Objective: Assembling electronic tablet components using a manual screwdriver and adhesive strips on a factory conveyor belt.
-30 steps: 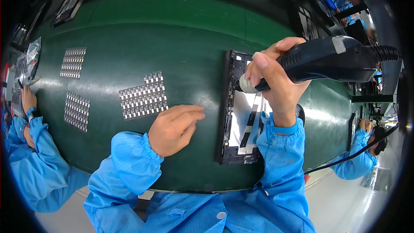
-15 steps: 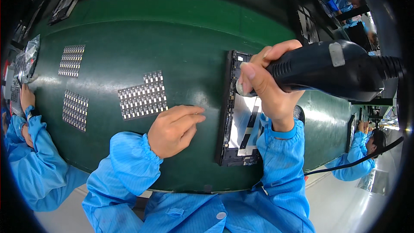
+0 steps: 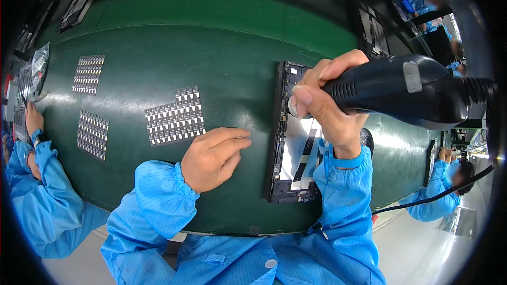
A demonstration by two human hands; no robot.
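Note:
My right hand point(image 3: 335, 113) is wrapped round the lower end of a black corded electric screwdriver point(image 3: 396, 89). The tool stands over an opened flat black electronic device point(image 3: 275, 142) with a silvery inner panel; my hand and forearm cover part of the device, and the bit cannot be made out. Left of the device, my left hand point(image 3: 211, 161) rests low over the green table, fingers curled together. A tiny dark thing shows at its fingertips, too small to name. Beside that hand lies a dark sheet of small pale-marked pieces point(image 3: 174, 119).
Two more such sheets lie farther left, one far point(image 3: 88, 75) and one nearer point(image 3: 92, 134). A clear plastic bag point(image 3: 38, 71) is at the left edge near a co-worker's hand point(image 3: 34, 119). A black cable point(image 3: 438, 196) runs at right. Other people sit beyond.
The screwdriver's upper body has tipped slightly toward me, with my right hand shifting very little. My left hand and the device stay put.

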